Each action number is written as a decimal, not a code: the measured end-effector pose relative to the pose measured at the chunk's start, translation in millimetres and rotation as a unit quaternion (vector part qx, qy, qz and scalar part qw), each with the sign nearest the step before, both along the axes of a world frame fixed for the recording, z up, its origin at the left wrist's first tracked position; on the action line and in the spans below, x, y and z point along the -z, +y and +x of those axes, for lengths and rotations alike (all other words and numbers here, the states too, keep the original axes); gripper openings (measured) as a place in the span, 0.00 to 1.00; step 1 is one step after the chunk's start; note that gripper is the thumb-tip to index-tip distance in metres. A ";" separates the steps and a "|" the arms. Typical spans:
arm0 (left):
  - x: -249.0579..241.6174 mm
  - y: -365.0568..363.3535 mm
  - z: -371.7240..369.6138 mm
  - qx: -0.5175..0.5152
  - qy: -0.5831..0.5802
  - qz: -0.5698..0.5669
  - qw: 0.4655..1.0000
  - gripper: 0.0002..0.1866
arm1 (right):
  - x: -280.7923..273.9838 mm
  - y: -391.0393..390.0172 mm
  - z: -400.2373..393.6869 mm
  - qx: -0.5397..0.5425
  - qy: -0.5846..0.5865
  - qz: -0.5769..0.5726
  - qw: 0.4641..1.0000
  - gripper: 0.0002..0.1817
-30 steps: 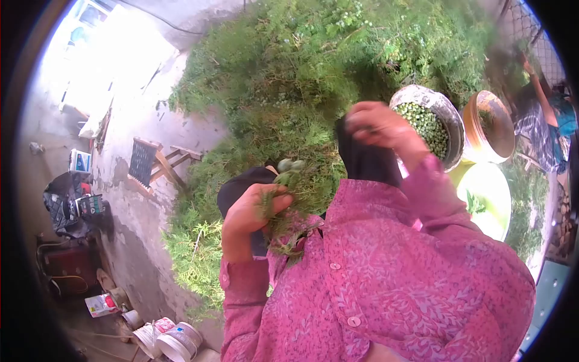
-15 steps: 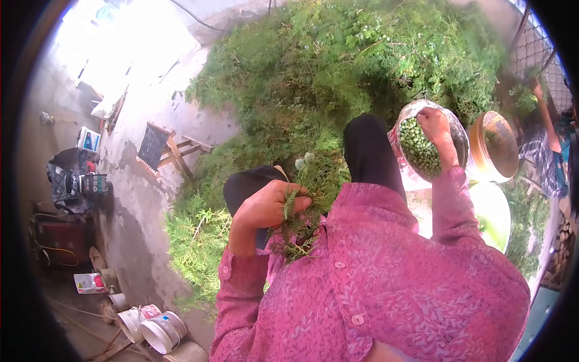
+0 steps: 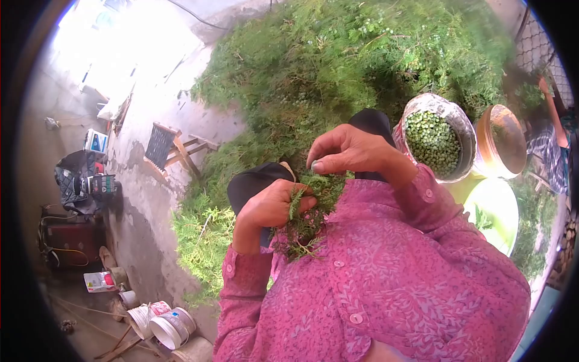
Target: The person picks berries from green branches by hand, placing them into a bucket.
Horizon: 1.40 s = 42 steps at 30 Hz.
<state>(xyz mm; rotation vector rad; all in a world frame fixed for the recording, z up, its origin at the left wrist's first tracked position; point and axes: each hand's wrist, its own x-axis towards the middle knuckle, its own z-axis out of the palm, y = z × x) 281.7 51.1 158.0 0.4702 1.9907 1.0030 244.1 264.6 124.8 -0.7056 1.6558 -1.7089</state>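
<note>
A great heap of feathery green cuttings (image 3: 338,66) is being spread ahead, a round metal bowl of small green berries (image 3: 434,142) standing at its right. A soft, scaly green sprig (image 3: 301,223), stem running toward the chest, is being clenched in the left hand (image 3: 268,208); just above it, the right hand (image 3: 347,149) is being lowered with fingertips pinched, on what cannot be told.

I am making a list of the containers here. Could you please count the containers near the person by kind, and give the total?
Metal bowls: 2, one with green seeds, one beside it
Green basin: 1
White buckets on the ground: 2, and
Total: 5
</note>
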 end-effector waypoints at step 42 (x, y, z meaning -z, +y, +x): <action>59.4 -93.9 -63.7 -0.166 0.397 -0.311 0.847 0.22 | 78.3 83.9 -85.2 0.374 0.255 0.362 0.815 0.16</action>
